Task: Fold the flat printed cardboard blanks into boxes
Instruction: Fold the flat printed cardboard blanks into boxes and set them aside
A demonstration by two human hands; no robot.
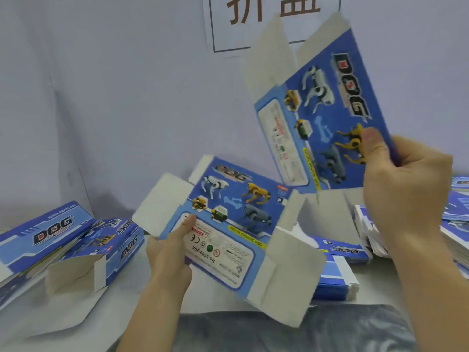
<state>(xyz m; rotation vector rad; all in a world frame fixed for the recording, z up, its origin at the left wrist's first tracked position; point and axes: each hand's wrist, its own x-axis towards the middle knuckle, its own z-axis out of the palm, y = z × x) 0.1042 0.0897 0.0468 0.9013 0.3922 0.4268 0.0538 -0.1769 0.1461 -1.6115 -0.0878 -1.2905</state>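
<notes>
Blue blanks — one (pixel 223 224) per hand (pixel 170 252) — right hand's (pixel 403 184) fingers hidden behind raised blank (pixel 327 118)

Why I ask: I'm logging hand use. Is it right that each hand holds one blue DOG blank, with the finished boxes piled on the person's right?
Not quite. Left hand and right hand each hold a DOG blank, but the head view shows the finished boxes on the person's left.

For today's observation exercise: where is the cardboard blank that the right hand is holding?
In the head view, the raised blank is at upper right, pinched by the right hand in front of the wall sign, above the left hand's blank.
</notes>
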